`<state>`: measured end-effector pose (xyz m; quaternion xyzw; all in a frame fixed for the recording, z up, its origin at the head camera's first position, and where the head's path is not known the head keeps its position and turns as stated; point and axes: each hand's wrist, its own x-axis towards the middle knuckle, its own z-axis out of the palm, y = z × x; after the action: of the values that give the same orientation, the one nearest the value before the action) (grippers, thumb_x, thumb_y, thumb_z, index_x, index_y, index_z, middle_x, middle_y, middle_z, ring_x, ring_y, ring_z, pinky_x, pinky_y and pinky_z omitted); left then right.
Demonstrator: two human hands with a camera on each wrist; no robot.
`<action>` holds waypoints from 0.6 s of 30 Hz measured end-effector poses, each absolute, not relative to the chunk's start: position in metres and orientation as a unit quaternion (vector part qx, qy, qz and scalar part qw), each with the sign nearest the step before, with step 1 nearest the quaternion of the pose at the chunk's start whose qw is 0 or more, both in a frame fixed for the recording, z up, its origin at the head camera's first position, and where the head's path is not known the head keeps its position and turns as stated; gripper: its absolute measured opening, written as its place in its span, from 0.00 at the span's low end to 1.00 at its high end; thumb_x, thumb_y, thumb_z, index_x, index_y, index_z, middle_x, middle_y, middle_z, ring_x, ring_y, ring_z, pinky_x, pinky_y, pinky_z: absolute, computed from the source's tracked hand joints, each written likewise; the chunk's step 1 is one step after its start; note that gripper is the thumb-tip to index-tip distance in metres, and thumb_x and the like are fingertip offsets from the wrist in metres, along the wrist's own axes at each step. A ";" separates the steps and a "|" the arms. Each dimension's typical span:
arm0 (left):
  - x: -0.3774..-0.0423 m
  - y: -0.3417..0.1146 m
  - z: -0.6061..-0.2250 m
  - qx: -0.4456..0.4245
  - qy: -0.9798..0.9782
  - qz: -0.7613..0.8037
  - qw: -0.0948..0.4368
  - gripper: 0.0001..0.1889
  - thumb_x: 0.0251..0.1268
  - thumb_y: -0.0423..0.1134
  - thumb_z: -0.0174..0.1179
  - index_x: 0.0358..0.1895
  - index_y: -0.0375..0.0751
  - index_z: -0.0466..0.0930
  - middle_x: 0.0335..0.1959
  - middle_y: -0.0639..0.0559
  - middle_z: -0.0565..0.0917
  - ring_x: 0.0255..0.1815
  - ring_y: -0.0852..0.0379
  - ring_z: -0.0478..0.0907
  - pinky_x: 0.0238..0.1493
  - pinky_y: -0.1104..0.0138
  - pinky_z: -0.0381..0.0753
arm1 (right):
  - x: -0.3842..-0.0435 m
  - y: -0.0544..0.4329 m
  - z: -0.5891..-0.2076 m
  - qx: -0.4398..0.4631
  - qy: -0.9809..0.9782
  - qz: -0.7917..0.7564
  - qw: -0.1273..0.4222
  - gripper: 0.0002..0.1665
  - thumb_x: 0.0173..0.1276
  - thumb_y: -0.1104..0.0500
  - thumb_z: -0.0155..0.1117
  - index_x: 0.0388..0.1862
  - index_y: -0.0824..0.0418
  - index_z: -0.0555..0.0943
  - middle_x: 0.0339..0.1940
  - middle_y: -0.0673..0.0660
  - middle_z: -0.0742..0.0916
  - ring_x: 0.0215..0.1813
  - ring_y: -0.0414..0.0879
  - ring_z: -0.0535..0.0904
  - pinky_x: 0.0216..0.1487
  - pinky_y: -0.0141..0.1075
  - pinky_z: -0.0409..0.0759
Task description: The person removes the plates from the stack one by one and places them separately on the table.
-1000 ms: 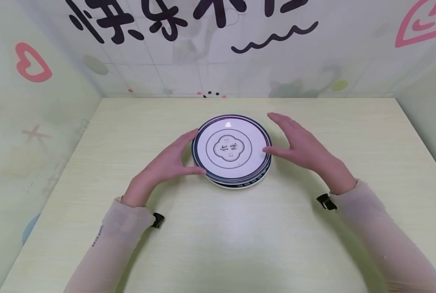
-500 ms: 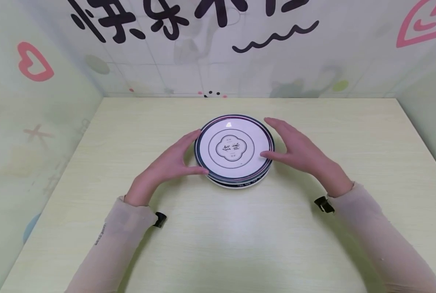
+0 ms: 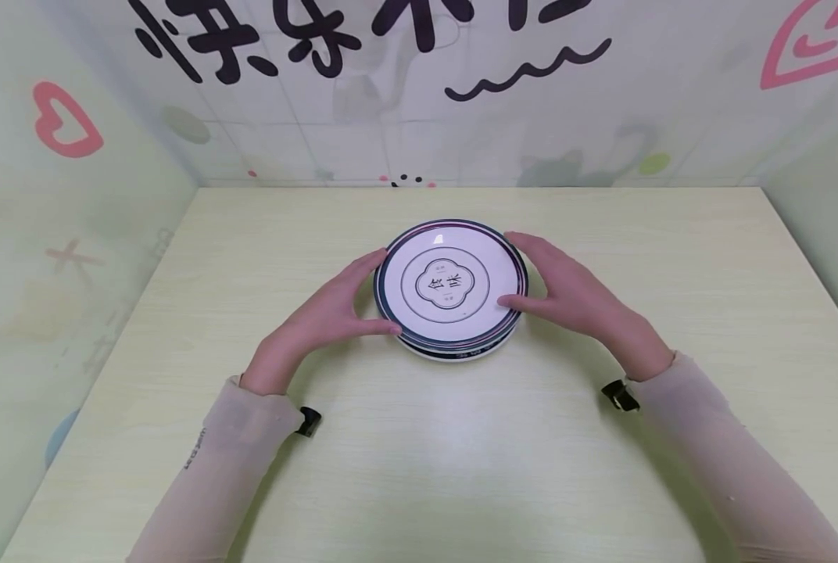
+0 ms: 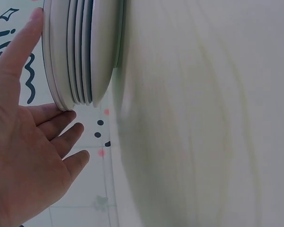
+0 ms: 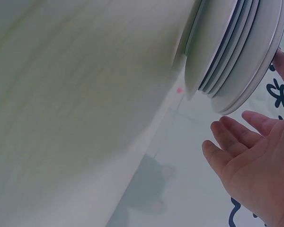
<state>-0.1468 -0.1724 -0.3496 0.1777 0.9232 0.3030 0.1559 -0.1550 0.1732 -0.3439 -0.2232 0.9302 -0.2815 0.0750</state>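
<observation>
A stack of several round plates lies on the pale wooden table. The top plate [image 3: 445,285] is white with dark and red rings at its rim and a lobed emblem with characters. A deeper dish [image 4: 104,52] forms the bottom of the pile. From the left, my left hand [image 3: 327,309] touches the top plate's edge with spread thumb and index finger. On the other side, my right hand [image 3: 577,289] lays its thumb over the rim, the index fingertip at the edge. In the right wrist view the other fingers [image 5: 225,139] are relaxed and apart from the stack.
The wooden table [image 3: 419,461] meets a printed back wall [image 3: 419,117] behind the stack. Side walls [image 3: 74,234] with drawings stand left and right. A black strap piece [image 3: 309,422] sits at each sleeve cuff.
My right hand has moved in toward the stack, its fingertips now at the rim. The upper plates have shifted slightly right over the bottom dish, with my left hand following.
</observation>
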 end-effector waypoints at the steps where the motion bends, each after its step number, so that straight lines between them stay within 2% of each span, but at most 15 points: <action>1: -0.147 -0.172 -0.349 0.177 0.923 0.303 0.156 0.62 0.46 0.61 0.76 0.82 0.56 0.43 0.83 0.51 0.48 0.84 0.45 0.45 0.81 0.44 0.52 | -0.155 0.173 -0.344 -0.223 0.930 -0.282 0.075 0.53 0.64 0.43 0.71 0.80 0.56 0.56 0.80 0.59 0.65 0.81 0.57 0.57 0.81 0.55 0.58; 18: -0.147 -0.173 -0.351 0.178 0.923 0.304 0.152 0.62 0.47 0.61 0.76 0.82 0.56 0.43 0.83 0.51 0.49 0.84 0.45 0.46 0.81 0.43 0.53 | -0.154 0.173 -0.349 -0.219 0.928 -0.290 0.077 0.53 0.64 0.44 0.71 0.80 0.59 0.57 0.79 0.60 0.65 0.81 0.57 0.58 0.81 0.54 0.58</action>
<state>-0.1470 -0.1725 -0.3512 0.1784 0.9233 0.3041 0.1522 -0.1539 0.1731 -0.3489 -0.2189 0.9284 -0.2902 0.0771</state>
